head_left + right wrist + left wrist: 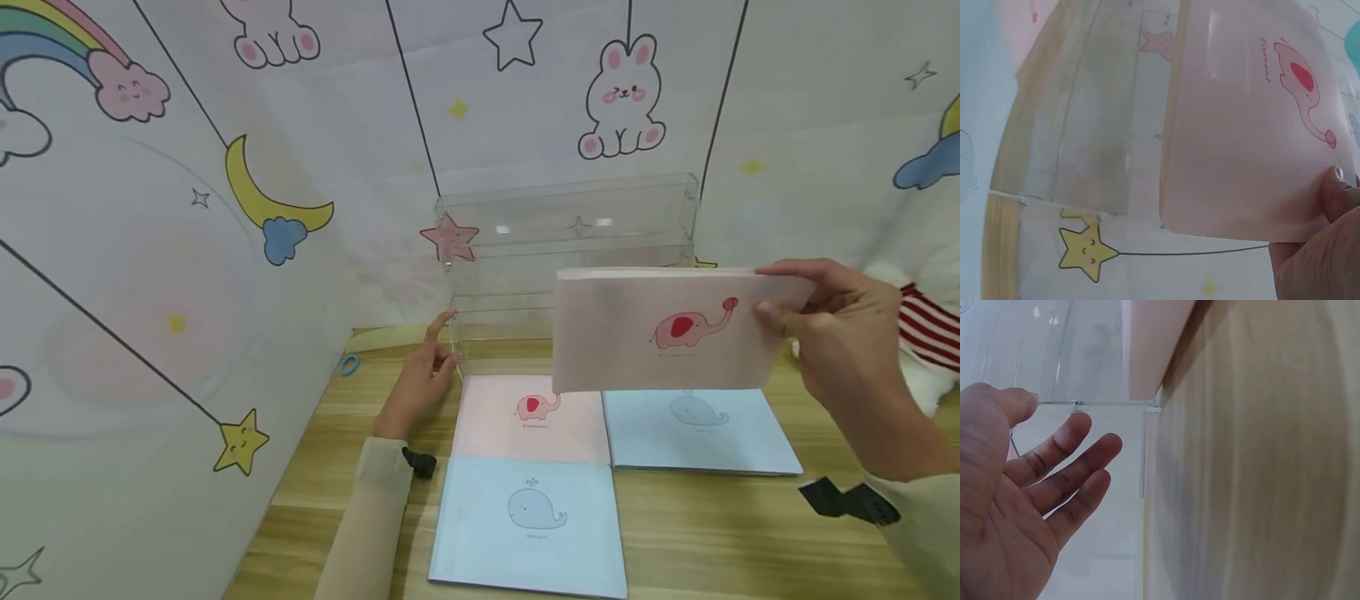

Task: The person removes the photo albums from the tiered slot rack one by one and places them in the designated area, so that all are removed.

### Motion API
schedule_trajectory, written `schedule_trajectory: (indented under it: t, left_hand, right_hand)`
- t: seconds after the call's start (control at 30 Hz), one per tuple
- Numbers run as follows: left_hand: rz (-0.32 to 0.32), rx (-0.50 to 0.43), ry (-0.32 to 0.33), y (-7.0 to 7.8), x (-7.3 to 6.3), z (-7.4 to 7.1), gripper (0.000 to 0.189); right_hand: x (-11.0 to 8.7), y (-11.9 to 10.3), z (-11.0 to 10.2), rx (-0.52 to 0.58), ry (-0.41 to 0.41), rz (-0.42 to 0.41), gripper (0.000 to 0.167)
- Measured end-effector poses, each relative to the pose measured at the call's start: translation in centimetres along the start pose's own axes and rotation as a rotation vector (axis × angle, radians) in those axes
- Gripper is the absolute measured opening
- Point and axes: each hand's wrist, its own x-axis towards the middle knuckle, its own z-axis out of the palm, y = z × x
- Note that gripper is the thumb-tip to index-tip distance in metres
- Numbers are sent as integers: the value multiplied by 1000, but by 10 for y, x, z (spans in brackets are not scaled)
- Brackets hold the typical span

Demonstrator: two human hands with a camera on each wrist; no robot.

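Observation:
My right hand point(847, 325) holds up a pink notebook point(615, 333) with an elephant drawing, its right end pinched between thumb and fingers. In the right wrist view the notebook point(1241, 125) hangs in front of a clear acrylic rack point(1085, 125). My left hand point(422, 379) is at the left side of that rack point(570, 275), fingertips right at its edge. In the left wrist view the fingers point(1063, 481) are spread and loosely bent beside the clear panel. Another pink elephant notebook point(487, 417) lies at the rack's front.
A blue whale notebook point(480, 533) lies nearest on the wooden table point(705, 533), and another blue one point(645, 433) lies to its right. A small blue ring point(348, 365) sits far left. A plush toy in red stripes point(930, 329) stands at right. Printed cloth point(360, 108) hangs behind.

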Motion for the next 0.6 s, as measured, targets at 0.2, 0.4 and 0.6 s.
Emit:
schedule_trajectory:
  t: [0.2,0.4,0.6]
  left_hand:
    - [-11,-1,7,2,2,0,79]
    - [-18,11,11,3,1,1,79]
    - [-15,24,6,3,1,1,80]
  right_hand:
    - [-20,23,-12,194,6,-17,39]
    - [-36,46,-29,178,-38,-8,38]
    - [-53,63,-47,125,-40,62,41]
